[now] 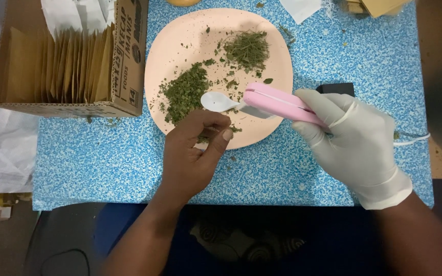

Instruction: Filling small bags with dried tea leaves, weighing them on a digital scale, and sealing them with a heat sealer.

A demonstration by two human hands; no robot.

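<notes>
My bare left hand (193,153) rests at the near rim of a peach plate (180,41), fingers curled and thumb pressed to forefinger; I see nothing between them. My gloved right hand (351,138) grips a pink clamp-shaped handheld device (277,102) that points left over the plate. A white plastic spoon (216,101) lies with its bowl just above my left fingers and its handle running under the tip of the pink device. Two piles of dried green herb sit on the plate, the larger pile (185,92) at the left and the smaller pile (246,48) at the back.
A cardboard box (129,66) packed with several brown paper envelopes stands left of the plate on the blue speckled tabletop (103,158). A small black object (336,88) and a white cable (411,139) lie behind my right hand. White paper (300,7) lies at the far edge.
</notes>
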